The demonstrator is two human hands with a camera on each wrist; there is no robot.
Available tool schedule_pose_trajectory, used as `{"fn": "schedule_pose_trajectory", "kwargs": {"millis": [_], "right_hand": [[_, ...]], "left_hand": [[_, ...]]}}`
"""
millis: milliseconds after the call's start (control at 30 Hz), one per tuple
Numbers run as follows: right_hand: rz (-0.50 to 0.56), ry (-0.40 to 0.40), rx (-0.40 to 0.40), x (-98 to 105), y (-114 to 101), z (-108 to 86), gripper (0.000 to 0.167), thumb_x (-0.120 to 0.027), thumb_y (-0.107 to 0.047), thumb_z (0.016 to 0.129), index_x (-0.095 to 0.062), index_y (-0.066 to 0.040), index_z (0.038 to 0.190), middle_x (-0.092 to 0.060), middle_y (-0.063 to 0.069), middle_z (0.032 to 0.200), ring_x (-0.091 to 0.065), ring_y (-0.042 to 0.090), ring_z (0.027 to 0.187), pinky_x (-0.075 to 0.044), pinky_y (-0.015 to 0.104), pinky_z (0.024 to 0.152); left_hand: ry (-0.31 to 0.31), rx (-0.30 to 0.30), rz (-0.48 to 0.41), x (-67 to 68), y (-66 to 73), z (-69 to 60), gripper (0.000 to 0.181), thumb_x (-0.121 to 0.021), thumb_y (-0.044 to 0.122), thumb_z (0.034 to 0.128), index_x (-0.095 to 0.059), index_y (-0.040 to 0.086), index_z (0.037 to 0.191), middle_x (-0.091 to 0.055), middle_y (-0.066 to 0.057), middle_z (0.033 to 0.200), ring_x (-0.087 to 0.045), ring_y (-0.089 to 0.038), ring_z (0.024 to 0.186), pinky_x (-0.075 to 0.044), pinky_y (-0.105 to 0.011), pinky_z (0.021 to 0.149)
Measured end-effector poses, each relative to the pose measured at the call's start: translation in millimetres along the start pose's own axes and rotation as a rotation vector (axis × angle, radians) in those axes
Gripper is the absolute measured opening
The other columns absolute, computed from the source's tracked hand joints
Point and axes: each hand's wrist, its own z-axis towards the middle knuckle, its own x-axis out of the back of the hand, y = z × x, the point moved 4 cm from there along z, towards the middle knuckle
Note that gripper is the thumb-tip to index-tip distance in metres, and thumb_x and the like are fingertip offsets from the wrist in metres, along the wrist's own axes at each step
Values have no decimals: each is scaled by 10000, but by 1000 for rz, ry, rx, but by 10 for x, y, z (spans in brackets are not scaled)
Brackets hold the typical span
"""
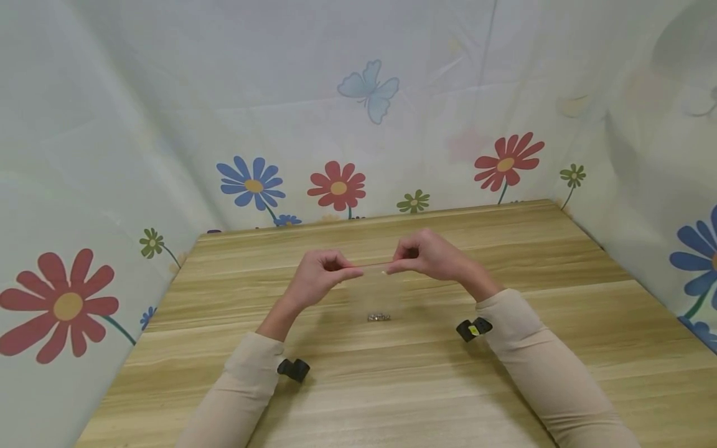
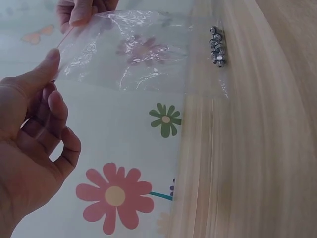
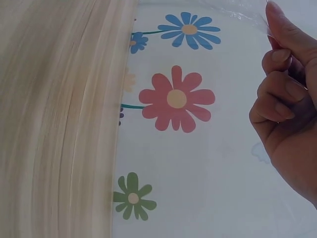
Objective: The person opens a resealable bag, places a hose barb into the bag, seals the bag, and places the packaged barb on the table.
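Observation:
Between my two hands hangs a clear plastic zip bag (image 2: 143, 54) with a red line along its top edge. My left hand (image 1: 322, 274) pinches one top corner between thumb and forefinger. The opposite top corner is pinched by my right hand (image 1: 428, 256); the right wrist view catches only part of the bag (image 3: 233, 9) near those fingertips. Several small shiny metal pieces (image 2: 217, 47), which look like nuts or bolts, lie gathered at the bottom of the bag. In the head view these metal pieces (image 1: 378, 317) show low against the wood, below the hands.
A wood-grain table (image 1: 358, 398) spreads under both arms. Behind it and at both sides hangs a pale cloth (image 1: 280, 93) printed with flowers and a butterfly. A small black device (image 1: 294, 369) is strapped at the left wrist, and another black device (image 1: 473, 329) at the right.

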Motion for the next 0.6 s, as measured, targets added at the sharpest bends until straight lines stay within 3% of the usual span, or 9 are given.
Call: {"fn": "schedule_pose_trajectory", "kwargs": {"millis": [400,600], "right_hand": [[16,-131,14,44,-136,-41,127,-782,-241,885,-750,-174,781,-626,-88,674,-475,86,553,-395,244,527],[54,-206,0,75,-258,-75,119,-773,-220,896,-754,-156,797,-637,-74,683,-493,81,569,-412,235,540]], "left_hand": [[-87,-41,127,96,133,-57,73,-809,249,865,-778,191,834,-666,39,749,-493,-197,594,-394,-278,530],[-146,-100,152,136,263,-83,74,-810,195,864,-781,162,805,-669,67,732,-530,-180,618,-443,-287,564]]}}
